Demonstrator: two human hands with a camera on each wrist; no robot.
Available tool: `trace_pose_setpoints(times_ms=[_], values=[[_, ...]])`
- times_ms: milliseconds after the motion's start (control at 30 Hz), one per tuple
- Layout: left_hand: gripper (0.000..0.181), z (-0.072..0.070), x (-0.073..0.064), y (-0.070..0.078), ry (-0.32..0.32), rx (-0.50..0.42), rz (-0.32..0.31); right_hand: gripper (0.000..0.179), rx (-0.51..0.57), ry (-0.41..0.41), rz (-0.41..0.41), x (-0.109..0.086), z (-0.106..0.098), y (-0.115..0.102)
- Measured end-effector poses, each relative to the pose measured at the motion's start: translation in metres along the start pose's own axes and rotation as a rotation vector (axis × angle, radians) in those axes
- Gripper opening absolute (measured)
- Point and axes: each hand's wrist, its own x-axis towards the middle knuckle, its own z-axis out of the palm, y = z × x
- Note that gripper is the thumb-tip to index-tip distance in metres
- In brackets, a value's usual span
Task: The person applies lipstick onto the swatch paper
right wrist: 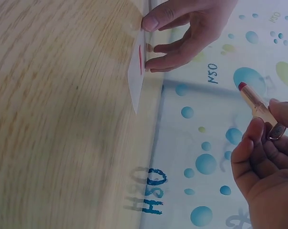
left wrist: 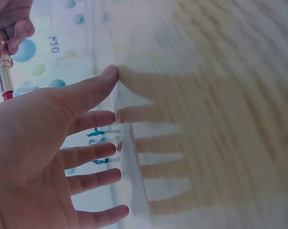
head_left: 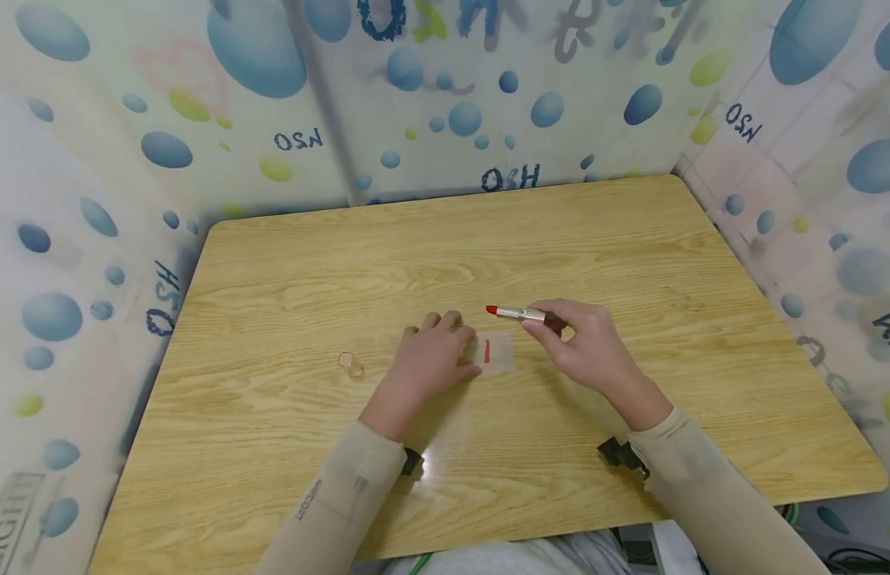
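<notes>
My right hand (head_left: 592, 343) pinches a lipstick (head_left: 515, 313) by its base, above the table. Its red tip points left, as the right wrist view also shows with the uncapped lipstick (right wrist: 254, 102). On the table lies a small white square of paper (head_left: 502, 355) bearing one short red stroke (right wrist: 140, 59). My left hand (head_left: 432, 355) rests with fingers extended at the paper's left edge. In the left wrist view the spread fingertips (left wrist: 110, 217) meet the tabletop and the paper (left wrist: 133, 183).
A small clear, gold-tinted piece, perhaps a cap (head_left: 350, 365), lies on the wood-grain table (head_left: 272, 279) left of my left hand. Walls (head_left: 445, 96) with blue and green dots border the table at the back and sides.
</notes>
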Motion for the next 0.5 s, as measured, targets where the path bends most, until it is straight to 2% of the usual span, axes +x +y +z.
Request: trace_pose_setpoints(times_ms=[200,500], values=[[0.06,0.0002,0.0042,0.0025,0.008,0.001,0.006,0.017,-0.021,0.079,-0.05,-0.0003,0.0018,0.0039],[0.06,0.0014,0.0073,0.0068,0.009,0.044,0.01,0.02,-0.021,0.122,-0.039,-0.0006,0.0004,0.007]])
